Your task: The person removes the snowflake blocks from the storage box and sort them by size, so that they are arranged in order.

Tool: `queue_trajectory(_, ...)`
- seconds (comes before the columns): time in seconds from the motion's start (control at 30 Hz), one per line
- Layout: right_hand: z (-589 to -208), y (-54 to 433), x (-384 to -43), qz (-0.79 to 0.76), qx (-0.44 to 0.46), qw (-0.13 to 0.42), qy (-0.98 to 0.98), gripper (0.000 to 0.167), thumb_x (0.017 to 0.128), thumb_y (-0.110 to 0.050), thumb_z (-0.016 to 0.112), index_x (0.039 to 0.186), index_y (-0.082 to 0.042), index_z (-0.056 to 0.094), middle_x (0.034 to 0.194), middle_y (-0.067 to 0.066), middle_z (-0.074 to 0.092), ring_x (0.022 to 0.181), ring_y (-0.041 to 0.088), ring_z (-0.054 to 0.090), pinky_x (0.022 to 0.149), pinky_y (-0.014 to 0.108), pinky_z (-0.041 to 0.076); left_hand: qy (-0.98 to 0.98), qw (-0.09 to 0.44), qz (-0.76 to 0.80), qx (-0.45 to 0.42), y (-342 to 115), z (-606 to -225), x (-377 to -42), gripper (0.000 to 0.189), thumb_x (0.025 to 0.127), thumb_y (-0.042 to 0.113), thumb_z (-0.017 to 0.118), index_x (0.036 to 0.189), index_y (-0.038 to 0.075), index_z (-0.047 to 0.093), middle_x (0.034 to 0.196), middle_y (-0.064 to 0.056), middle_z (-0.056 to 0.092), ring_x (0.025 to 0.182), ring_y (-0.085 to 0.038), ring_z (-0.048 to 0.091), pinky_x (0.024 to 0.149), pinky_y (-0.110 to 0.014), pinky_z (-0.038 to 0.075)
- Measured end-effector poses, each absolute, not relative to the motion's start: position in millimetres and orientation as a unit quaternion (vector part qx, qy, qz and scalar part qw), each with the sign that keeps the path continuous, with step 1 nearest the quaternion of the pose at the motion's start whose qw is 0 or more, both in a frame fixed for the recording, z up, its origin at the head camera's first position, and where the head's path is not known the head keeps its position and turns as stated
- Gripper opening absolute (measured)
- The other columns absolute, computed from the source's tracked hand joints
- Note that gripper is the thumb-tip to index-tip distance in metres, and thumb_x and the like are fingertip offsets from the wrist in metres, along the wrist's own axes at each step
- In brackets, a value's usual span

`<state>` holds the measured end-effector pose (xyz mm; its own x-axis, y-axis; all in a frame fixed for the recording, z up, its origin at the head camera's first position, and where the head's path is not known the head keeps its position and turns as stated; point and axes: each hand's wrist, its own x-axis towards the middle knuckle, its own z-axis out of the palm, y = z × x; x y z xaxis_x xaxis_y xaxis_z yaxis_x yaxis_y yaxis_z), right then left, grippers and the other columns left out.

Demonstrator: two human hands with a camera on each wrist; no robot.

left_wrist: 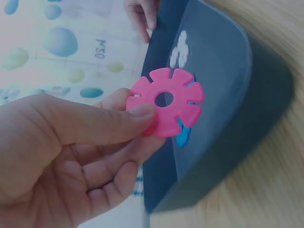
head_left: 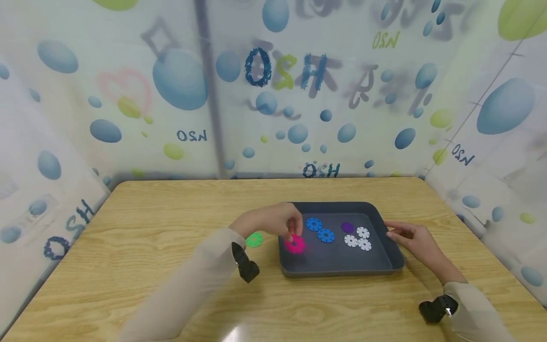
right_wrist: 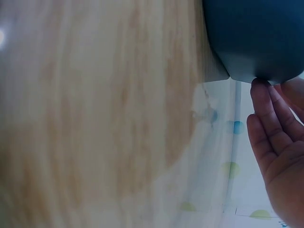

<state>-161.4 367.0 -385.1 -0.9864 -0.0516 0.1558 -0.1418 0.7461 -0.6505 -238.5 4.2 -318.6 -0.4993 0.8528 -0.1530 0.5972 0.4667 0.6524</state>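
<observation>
My left hand (head_left: 279,221) pinches a pink notched plastic disc (left_wrist: 176,114) between thumb and fingers, at the left end of a dark grey tray (head_left: 333,273). My right hand (head_left: 416,242) holds the tray's right rim, thumb and fingers at its edge; in the right wrist view the fingers (right_wrist: 270,114) touch the outer wall. Inside the tray lie two blue discs (head_left: 326,235), a purple disc (head_left: 347,227) and three white discs (head_left: 364,244). A green disc (head_left: 254,240) sits on the table left of the tray, beneath the left forearm.
The tray stands on a wood-grain table (head_left: 171,209), right of its middle. Pale curtains (head_left: 239,118) with blue and green spots hang behind and along both sides. Black wrist straps (head_left: 245,263) are on both forearms.
</observation>
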Motion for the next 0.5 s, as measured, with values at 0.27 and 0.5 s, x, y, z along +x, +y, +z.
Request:
queue_trajectory(0.27,-383.5,367.8,-160.6,0.355,0.038,0.056,-0.932,0.043,0.089,-0.023,0.061,0.121,0.005,0.056,0.098,0.018,0.065,0.075,0.008,0.058,0.059,0.023,0.047,0.838,0.232,0.268,0.414,-41.7,-310.9,-235.6,0.02,0.071,-0.012,0.066,0.078,0.007,0.062,0.074,0.0,0.058,0.068,-0.015,0.054,0.06,-0.027,0.047)
queue_trajectory(0.5,-385.2,367.6,-162.4,0.357,0.048,0.059,-0.931,0.041,0.088,-0.02,0.062,0.119,0.006,0.057,0.093,0.016,0.065,0.072,0.008,0.057,0.058,0.023,0.046,0.851,0.224,0.263,0.396,-84.4,-312.1,-239.1,0.02,0.071,-0.012,0.066,0.077,0.007,0.062,0.075,0.001,0.057,0.067,-0.014,0.053,0.059,-0.027,0.047)
